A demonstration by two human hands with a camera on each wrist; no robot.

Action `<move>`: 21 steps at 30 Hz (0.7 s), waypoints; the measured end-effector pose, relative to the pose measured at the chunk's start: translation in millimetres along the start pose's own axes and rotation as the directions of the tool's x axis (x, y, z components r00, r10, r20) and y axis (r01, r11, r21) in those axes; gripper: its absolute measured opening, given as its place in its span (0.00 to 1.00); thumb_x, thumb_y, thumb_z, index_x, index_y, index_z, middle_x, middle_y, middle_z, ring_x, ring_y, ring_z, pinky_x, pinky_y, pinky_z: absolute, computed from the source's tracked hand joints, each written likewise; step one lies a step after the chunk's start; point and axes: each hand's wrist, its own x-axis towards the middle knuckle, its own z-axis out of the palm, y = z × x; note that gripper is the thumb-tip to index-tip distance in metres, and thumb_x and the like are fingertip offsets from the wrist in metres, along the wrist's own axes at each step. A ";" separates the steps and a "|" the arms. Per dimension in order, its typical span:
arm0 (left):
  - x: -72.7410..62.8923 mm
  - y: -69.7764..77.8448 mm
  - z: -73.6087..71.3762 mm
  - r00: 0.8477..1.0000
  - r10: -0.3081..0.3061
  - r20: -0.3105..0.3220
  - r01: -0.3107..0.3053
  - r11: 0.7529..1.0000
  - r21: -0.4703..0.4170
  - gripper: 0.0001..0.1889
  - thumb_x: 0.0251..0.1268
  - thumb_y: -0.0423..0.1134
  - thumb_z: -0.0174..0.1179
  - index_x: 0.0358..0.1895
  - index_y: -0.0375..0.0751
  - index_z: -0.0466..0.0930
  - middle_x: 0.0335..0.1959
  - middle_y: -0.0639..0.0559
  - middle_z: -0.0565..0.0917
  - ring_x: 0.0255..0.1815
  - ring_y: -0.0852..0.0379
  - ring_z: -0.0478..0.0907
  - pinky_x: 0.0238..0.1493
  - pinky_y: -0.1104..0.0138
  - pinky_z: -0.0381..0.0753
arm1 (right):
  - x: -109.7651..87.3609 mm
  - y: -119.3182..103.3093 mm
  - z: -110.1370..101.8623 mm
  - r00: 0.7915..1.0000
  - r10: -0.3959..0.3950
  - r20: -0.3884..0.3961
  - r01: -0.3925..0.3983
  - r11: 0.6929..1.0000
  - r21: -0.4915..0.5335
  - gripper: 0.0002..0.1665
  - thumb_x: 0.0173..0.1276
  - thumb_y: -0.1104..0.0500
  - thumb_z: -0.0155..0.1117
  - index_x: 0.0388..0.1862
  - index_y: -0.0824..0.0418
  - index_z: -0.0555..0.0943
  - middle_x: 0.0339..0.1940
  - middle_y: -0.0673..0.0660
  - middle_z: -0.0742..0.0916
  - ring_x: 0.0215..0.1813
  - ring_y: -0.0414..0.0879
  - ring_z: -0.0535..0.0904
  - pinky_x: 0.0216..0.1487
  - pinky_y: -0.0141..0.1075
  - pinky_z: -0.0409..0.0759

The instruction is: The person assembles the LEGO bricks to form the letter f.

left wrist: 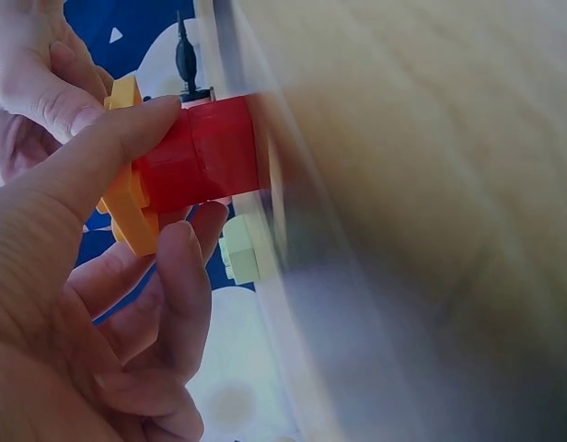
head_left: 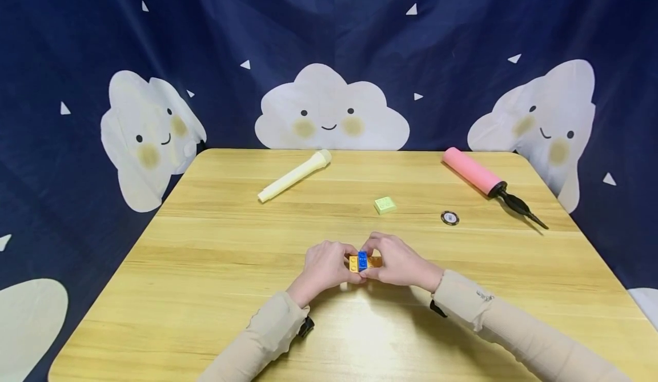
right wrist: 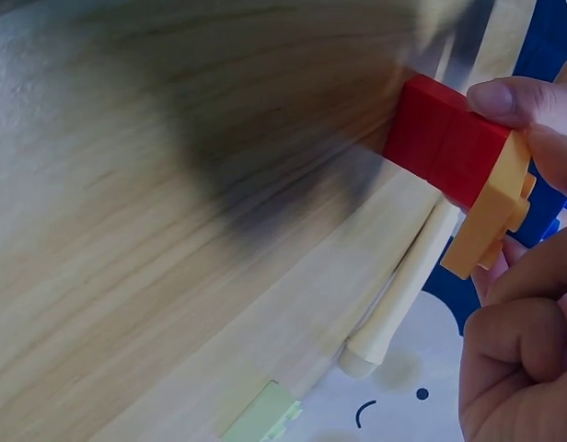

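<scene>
Two stacked red bricks point(left wrist: 202, 155) stand on the table under a flat orange brick point(right wrist: 493, 207), which juts out beyond them. On top of it sits a small blue brick point(head_left: 362, 260), seen best in the head view. My left hand point(head_left: 326, 265) grips the red bricks, thumb on one side and fingertips on the other. From the right, my right hand point(head_left: 398, 261) pinches the blue brick between thumb and forefinger. The other right-hand fingers curl in beside the stack in the right wrist view.
A pale green brick point(head_left: 384, 205) lies beyond the hands, with a round poker chip point(head_left: 449, 217) to its right. Farther back are a cream microphone-shaped stick point(head_left: 295, 176) and a pink hand pump point(head_left: 473, 171) with a black nozzle. A dark blue cloud-patterned curtain surrounds the table.
</scene>
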 end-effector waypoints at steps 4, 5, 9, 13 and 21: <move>-0.2 0.9 -0.7 1.000 0.004 -0.006 -0.003 1.000 0.019 0.17 0.37 0.56 0.75 0.33 0.56 0.86 0.21 0.65 0.81 0.20 0.65 0.67 0.21 0.69 0.64 | -0.4 0.1 0.8 1.000 0.013 0.000 -0.013 1.000 0.001 0.16 0.51 0.55 0.76 0.36 0.61 0.82 0.34 0.48 0.81 0.32 0.39 0.72 0.35 0.31 0.70; -0.2 1.0 -0.7 1.000 0.003 -0.007 -0.003 1.000 0.023 0.17 0.37 0.56 0.75 0.33 0.56 0.86 0.21 0.65 0.81 0.19 0.65 0.67 0.21 0.70 0.64 | -0.5 0.3 1.1 1.000 0.014 0.000 -0.014 1.000 0.001 0.16 0.51 0.55 0.76 0.36 0.60 0.82 0.34 0.48 0.81 0.33 0.39 0.72 0.36 0.32 0.71; -0.4 0.0 0.5 1.000 0.003 -0.009 -0.003 1.000 0.018 0.17 0.37 0.56 0.75 0.32 0.56 0.86 0.18 0.65 0.80 0.19 0.65 0.67 0.20 0.70 0.64 | -1.5 2.3 1.7 1.000 0.017 0.008 -0.017 1.000 0.022 0.18 0.52 0.54 0.76 0.39 0.60 0.83 0.36 0.48 0.82 0.36 0.39 0.74 0.39 0.33 0.73; -1.4 -0.8 3.0 1.000 0.015 -0.006 -0.015 1.000 0.005 0.18 0.37 0.57 0.75 0.33 0.55 0.86 0.20 0.65 0.81 0.19 0.65 0.68 0.20 0.70 0.65 | -4.5 6.1 0.5 0.999 0.030 0.034 -0.032 0.999 0.044 0.23 0.50 0.52 0.77 0.43 0.60 0.81 0.39 0.49 0.83 0.41 0.43 0.78 0.42 0.37 0.74; -1.7 0.9 3.0 1.000 0.012 -0.017 -0.012 1.000 0.004 0.19 0.36 0.58 0.76 0.33 0.55 0.85 0.22 0.66 0.82 0.20 0.66 0.69 0.21 0.69 0.64 | -16.3 15.6 -6.6 0.995 0.087 0.044 -0.088 0.995 0.036 0.31 0.48 0.51 0.78 0.49 0.63 0.79 0.43 0.55 0.86 0.49 0.53 0.81 0.52 0.52 0.76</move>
